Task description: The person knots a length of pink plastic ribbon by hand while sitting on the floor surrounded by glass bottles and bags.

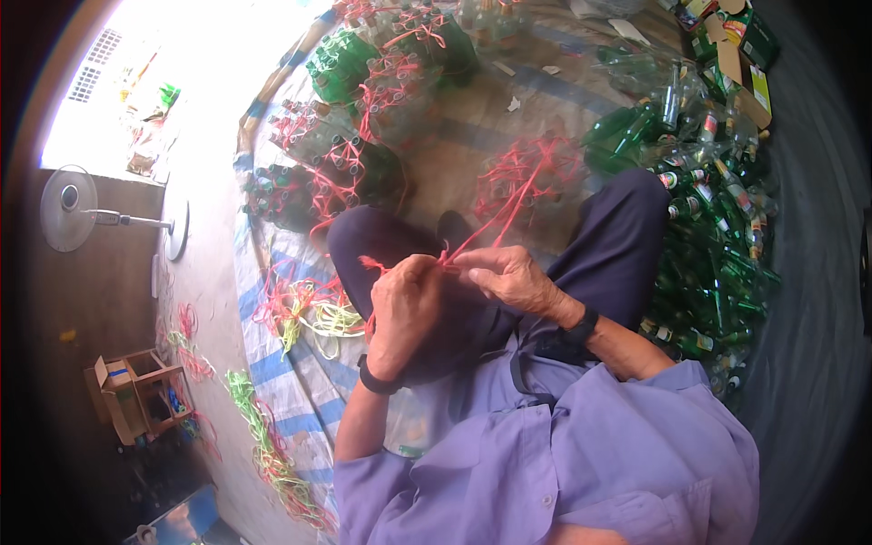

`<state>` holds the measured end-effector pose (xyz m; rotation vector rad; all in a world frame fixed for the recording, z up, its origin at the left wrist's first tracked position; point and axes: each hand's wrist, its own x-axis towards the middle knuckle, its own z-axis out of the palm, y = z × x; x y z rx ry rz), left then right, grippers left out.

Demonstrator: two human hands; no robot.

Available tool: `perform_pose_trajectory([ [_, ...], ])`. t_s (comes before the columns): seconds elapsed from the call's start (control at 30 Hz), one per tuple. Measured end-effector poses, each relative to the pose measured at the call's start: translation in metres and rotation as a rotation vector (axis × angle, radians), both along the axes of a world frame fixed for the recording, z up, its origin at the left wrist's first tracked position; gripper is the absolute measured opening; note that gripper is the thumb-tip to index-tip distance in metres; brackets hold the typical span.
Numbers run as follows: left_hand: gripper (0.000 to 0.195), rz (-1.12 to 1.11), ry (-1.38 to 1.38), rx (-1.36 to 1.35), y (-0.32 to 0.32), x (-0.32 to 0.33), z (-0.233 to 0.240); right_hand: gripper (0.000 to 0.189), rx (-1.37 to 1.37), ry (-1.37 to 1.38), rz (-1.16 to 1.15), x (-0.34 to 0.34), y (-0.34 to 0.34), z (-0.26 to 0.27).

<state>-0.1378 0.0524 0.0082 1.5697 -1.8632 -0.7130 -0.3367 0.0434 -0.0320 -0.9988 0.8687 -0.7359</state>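
Between my knees, my left hand [407, 300] is closed on red plastic twine [449, 260], with a frayed end poking out on its left side. My right hand [507, 278] meets the same twine from the right, fingers and thumb around a strand beside what looks like a loop or knot. Two strands run up from my hands to a bundle of clear bottles [528, 178] wrapped in red twine, which stands on the floor past my knees. Part of the twine is hidden by my fingers.
Twine-tied bottle bundles [340, 160] stand at the upper left. Loose green glass bottles [722, 272] are heaped to the right, below opened cardboard cartons [739, 61]. Red and yellow-green twine [313, 310] lies on the striped tarp [272, 368]. A pedestal fan [69, 199] is at the far left.
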Motion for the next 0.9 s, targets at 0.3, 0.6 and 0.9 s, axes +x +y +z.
perform_pose_trajectory([
  [0.3,0.009,0.006,0.170,-0.122,-0.017,0.009,-0.015,0.030,-0.503,0.324,-0.056,-0.001,-0.004,-0.013],
  [0.6,0.013,0.088,0.506,0.315,-0.019,0.004,-0.002,0.042,-0.012,0.136,-0.107,-0.002,-0.012,-0.003],
  [0.9,0.013,0.093,0.489,0.254,-0.045,0.010,0.010,0.037,-0.596,0.526,-0.097,-0.020,-0.039,-0.013],
])
